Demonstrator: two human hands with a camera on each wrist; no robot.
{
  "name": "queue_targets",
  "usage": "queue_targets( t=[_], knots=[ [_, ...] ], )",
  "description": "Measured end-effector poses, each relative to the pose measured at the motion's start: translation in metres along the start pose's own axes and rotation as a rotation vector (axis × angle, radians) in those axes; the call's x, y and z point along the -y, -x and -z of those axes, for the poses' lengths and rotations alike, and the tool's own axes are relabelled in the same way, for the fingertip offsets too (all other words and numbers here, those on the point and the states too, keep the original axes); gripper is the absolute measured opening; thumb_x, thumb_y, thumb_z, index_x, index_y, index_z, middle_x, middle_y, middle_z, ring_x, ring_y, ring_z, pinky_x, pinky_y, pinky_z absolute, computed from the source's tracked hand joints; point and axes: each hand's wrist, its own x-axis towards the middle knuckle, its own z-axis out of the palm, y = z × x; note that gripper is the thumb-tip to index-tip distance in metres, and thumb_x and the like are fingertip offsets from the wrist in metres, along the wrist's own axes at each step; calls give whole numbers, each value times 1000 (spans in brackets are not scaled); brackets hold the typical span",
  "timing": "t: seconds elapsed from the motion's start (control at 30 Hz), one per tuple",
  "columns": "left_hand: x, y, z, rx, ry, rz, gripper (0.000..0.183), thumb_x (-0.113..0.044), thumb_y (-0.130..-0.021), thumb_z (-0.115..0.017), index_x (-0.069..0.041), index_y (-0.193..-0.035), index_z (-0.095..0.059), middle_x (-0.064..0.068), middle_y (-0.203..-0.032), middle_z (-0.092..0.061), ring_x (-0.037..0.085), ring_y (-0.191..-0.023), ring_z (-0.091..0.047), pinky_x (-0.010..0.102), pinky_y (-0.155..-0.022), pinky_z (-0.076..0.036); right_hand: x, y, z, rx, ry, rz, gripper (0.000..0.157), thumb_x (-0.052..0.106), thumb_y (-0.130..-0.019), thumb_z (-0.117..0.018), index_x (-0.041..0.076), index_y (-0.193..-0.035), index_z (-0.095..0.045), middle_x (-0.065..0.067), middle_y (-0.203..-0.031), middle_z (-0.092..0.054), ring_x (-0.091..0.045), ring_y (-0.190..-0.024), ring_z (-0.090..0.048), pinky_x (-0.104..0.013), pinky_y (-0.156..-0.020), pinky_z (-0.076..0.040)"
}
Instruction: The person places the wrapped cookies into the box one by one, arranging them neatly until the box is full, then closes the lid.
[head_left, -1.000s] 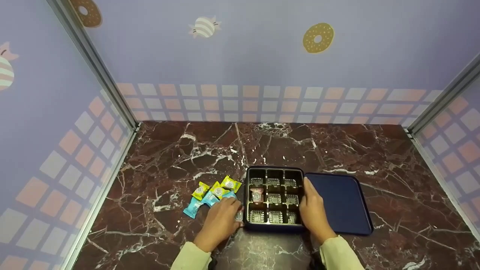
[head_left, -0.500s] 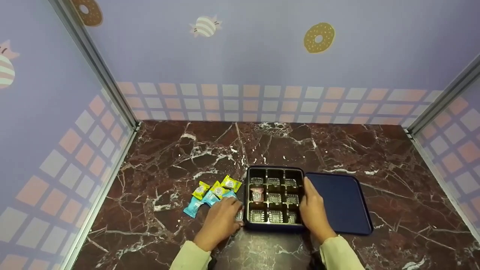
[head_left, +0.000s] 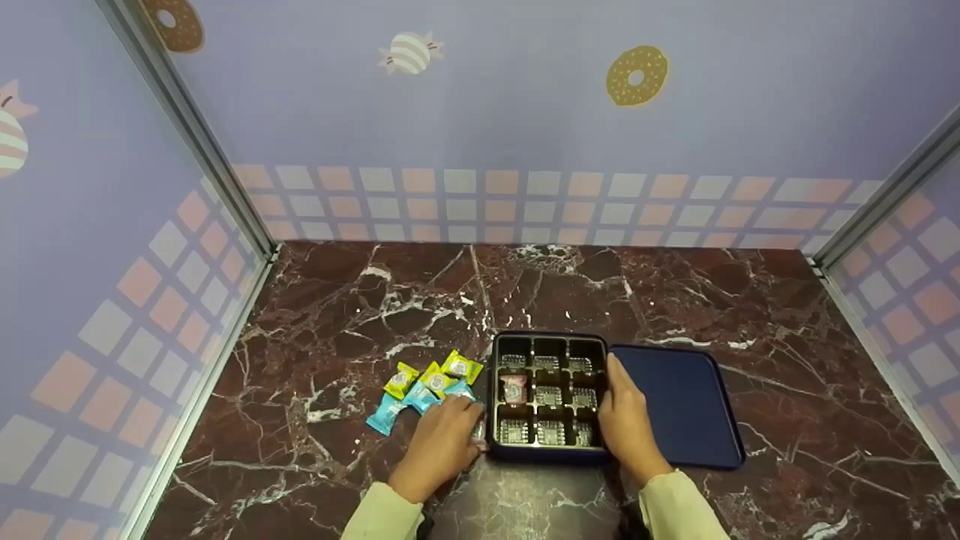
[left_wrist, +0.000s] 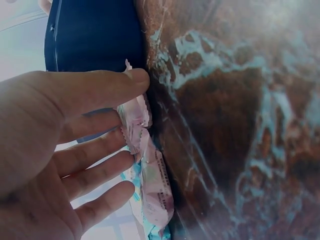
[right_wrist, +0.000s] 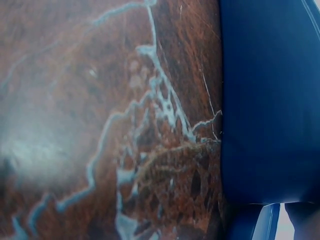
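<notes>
A dark blue box (head_left: 547, 456) with a gold-black tray of nine compartments sits on the marble table. One pink-wrapped candy (head_left: 514, 391) lies in its middle-left compartment. Beside the box's left wall, my left hand (head_left: 440, 439) pinches another pink-wrapped candy (left_wrist: 135, 112) between thumb and fingers, low over the table. A further pink-wrapped candy (left_wrist: 156, 187) lies right behind it in the left wrist view. My right hand (head_left: 628, 420) rests along the box's right wall, its visible fingers straight; part of it is hidden. In the right wrist view, the box's blue wall (right_wrist: 270, 100) fills the right side.
Several yellow candies (head_left: 436, 381) and blue candies (head_left: 385, 415) lie in a loose group left of the box. The dark blue lid (head_left: 686, 409) lies flat to the right, close behind my right hand. Patterned walls (head_left: 480, 112) enclose the table (head_left: 337, 315).
Very little differs. My left hand stays at the pink candy with slight finger shifts. My right hand, the box and the lid keep their places.
</notes>
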Motion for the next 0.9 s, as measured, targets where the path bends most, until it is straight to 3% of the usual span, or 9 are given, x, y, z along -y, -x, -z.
queue_targets(
  t=[0.4, 0.57, 0.9],
  knots=[
    [-1, 0, 0, 15, -3, 29, 46, -16, -58, -86, -9, -98, -67, 5, -88, -66, 23, -80, -63, 38, -66, -51, 1, -1, -1, 7, -7, -9, 57, -14, -86, -43, -11, -142, -36, -30, -147, -38, -42, -138, -37, -51, -114, -29],
    [0, -2, 3, 5, -4, 36, 43, -15, -58, -86, -9, -94, -64, 4, -83, -64, 21, -71, -61, 36, -63, -51, 1, -1, -1, 1, -9, -13, 56, -14, -87, -43, -11, -142, -37, -29, -147, -39, -41, -138, -38, -50, -115, -29],
    [1, -2, 6, -2, -4, 42, 35, -29, -66, -86, -11, -91, -69, 2, -85, -64, 19, -71, -62, 34, -62, -50, 0, 0, -1, -7, -10, -1, 55, -13, -87, -43, -12, -142, -37, -30, -146, -39, -42, -137, -38, -51, -114, -31]
  ],
)
